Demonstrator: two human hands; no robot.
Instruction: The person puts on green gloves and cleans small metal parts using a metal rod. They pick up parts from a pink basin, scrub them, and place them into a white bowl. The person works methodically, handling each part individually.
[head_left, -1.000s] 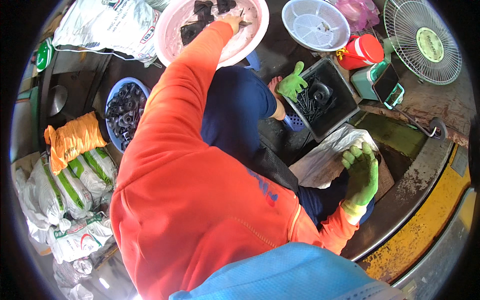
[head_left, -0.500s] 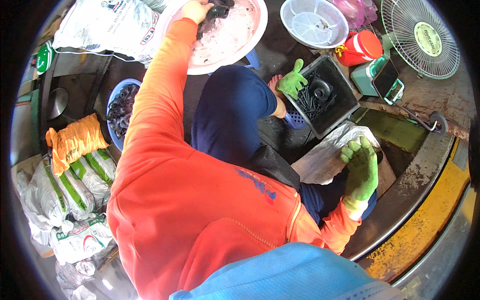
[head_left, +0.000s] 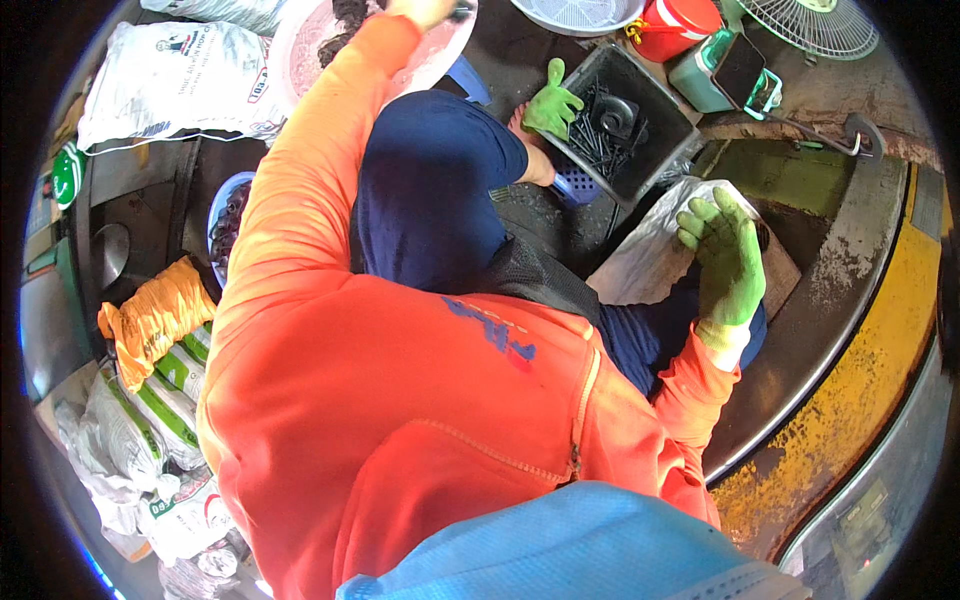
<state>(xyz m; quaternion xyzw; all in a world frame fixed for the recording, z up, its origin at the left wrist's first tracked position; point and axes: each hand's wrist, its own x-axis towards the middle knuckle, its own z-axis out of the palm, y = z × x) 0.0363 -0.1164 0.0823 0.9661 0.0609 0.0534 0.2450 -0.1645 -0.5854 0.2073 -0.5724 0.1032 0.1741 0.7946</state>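
Observation:
My left hand [head_left: 424, 8], bare, reaches over the pink basin [head_left: 454, 56] at the top edge and is closed on a small dark piece [head_left: 461, 11]. Its fingers are partly cut off by the picture edge. More dark lumps [head_left: 338, 38] lie in the basin. My right hand [head_left: 728, 255] wears a green glove and is raised beside my right knee, palm up and fingers apart, with nothing in it. Below it is a whitish sack [head_left: 640, 262].
An empty-looking green glove [head_left: 552, 104] hangs on a black crate [head_left: 662, 150] of dark bolt-like rods. A blue basin [head_left: 216, 205] with dark pieces stands left. White sacks [head_left: 175, 85], a red jug [head_left: 680, 25], a fan [head_left: 815, 22] and a yellow-edged metal frame [head_left: 830, 440] surround me.
The view has shifted, so the basin, crate and fan sit higher in the picture. My left hand has moved up toward the top edge, still over the basin. The right hand stays open.

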